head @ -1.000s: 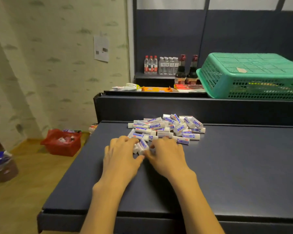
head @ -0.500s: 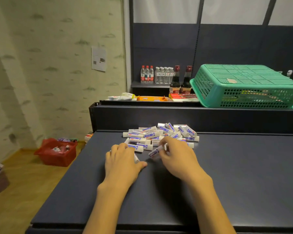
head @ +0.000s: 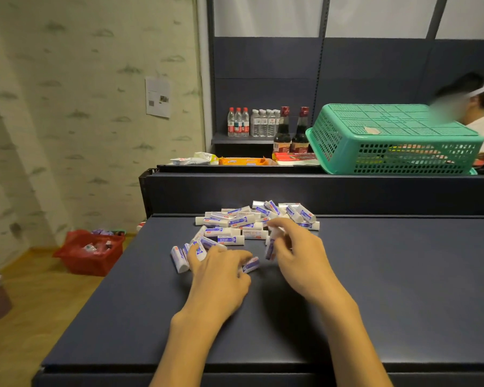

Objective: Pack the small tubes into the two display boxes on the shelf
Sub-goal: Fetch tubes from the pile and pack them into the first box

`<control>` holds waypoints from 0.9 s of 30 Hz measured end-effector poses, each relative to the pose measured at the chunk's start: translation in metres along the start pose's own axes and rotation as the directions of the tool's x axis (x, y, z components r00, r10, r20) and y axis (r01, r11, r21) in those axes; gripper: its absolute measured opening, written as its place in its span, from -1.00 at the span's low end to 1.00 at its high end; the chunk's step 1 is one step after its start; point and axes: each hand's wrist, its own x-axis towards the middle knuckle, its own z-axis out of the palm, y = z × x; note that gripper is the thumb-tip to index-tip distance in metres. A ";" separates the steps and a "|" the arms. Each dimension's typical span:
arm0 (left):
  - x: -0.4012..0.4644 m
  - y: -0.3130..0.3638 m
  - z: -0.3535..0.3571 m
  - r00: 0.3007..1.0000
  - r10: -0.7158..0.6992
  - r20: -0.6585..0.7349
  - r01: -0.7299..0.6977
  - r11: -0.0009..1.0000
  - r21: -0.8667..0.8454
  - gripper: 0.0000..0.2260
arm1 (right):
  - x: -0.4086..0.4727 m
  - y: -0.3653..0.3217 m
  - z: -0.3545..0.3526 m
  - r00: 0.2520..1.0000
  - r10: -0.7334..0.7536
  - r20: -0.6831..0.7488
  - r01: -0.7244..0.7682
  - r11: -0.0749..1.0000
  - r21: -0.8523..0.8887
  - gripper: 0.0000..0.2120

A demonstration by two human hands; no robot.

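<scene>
A heap of small white tubes with blue and red labels [head: 246, 223] lies at the back of the dark blue shelf top [head: 388, 289]. My left hand [head: 220, 277] lies palm down over several tubes at the heap's near left edge, its fingers curled round them. One tube [head: 251, 265] pokes out beside its thumb. My right hand [head: 299, 258] is raised a little and pinches one tube [head: 271, 247] that stands almost upright. No display box is in view.
A green plastic basket [head: 394, 141] sits upside down on the raised ledge behind. Snack packets [head: 243, 161], two dark sauce bottles [head: 291, 132] and water bottles [head: 252, 122] stand further back. A red basket [head: 91, 251] is on the floor at left. A person is at far right.
My right hand has lifted a tube off the heap and turned it upright. My left hand has spread over the tubes at the near left. The camera has tilted up.
</scene>
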 end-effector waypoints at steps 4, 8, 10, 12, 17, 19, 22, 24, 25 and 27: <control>-0.003 0.003 0.002 0.999 0.001 -0.042 -0.006 0.995 -0.097 -0.61 | -0.011 -0.003 -0.007 0.995 0.074 -0.065 -0.049 0.945 0.325 -0.73; -0.006 0.009 0.002 0.992 0.068 -0.102 -0.094 0.958 -0.272 -0.60 | -0.024 0.005 -0.009 0.939 0.323 -0.114 -0.153 0.692 0.706 -0.83; -0.004 0.016 0.005 0.985 0.116 -0.127 -0.155 0.919 -0.362 -0.59 | -0.033 0.008 -0.018 0.894 0.434 -0.111 -0.196 0.602 0.774 -0.87; -0.001 0.025 0.011 0.978 0.167 -0.126 -0.204 0.891 -0.406 -0.57 | -0.040 0.015 -0.027 0.847 0.526 -0.078 -0.253 0.527 0.811 -0.86; 0.002 0.054 0.023 0.957 0.285 -0.045 -0.275 0.853 -0.445 -0.55 | -0.059 0.033 -0.049 0.862 0.493 -0.117 -0.232 0.590 0.773 -0.82; 0.000 0.069 0.024 0.945 0.328 0.000 -0.289 0.832 -0.474 -0.53 | -0.065 0.040 -0.060 0.884 0.428 -0.187 -0.214 0.727 0.652 -0.77; 0.001 0.093 0.031 0.925 0.377 0.053 -0.306 0.817 -0.489 -0.65 | -0.067 0.058 -0.080 0.888 0.339 -0.309 -0.204 0.896 0.395 -0.66; 0.002 0.113 0.036 0.922 0.380 0.072 -0.295 0.812 -0.504 -0.74 | -0.070 0.071 -0.096 0.895 0.281 -0.346 -0.202 0.947 0.249 -0.62; 0.003 0.124 0.038 0.922 0.377 0.084 -0.286 0.813 -0.507 -0.77 | -0.072 0.078 -0.105 0.901 0.255 -0.350 -0.195 0.960 0.200 -0.62; 0.002 0.152 0.045 0.923 0.371 0.099 -0.273 0.815 -0.511 -0.79 | -0.077 0.095 -0.127 0.910 0.222 -0.351 -0.184 0.973 0.138 -0.65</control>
